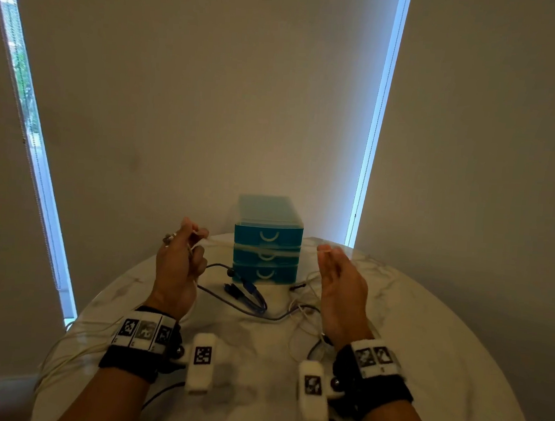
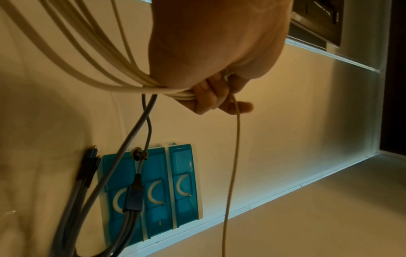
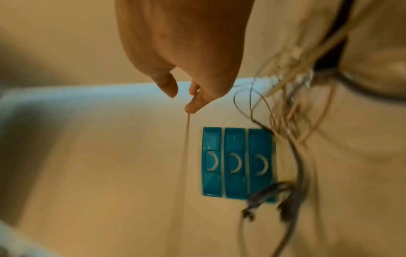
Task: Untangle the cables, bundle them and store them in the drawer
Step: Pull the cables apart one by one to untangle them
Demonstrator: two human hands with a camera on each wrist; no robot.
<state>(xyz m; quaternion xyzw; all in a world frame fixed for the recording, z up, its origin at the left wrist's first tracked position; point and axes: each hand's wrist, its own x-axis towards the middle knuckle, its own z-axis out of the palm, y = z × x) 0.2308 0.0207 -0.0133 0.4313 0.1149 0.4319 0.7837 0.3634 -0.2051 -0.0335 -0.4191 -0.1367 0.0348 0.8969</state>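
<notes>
Stretched taut in front of the teal three-drawer plastic box (image 1: 267,242): thin cream cable (image 2: 232,165), coils gripped in curled left hand (image 1: 177,265), free end pinched by right hand (image 1: 340,280) fingers (image 3: 193,106), seemingly for coiling. Drawers closed.

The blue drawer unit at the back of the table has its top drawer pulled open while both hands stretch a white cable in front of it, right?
Not quite: all three drawers of the blue drawer unit are closed, as the head view shows. The left hand and right hand do stretch the white cable in front of it.
</notes>
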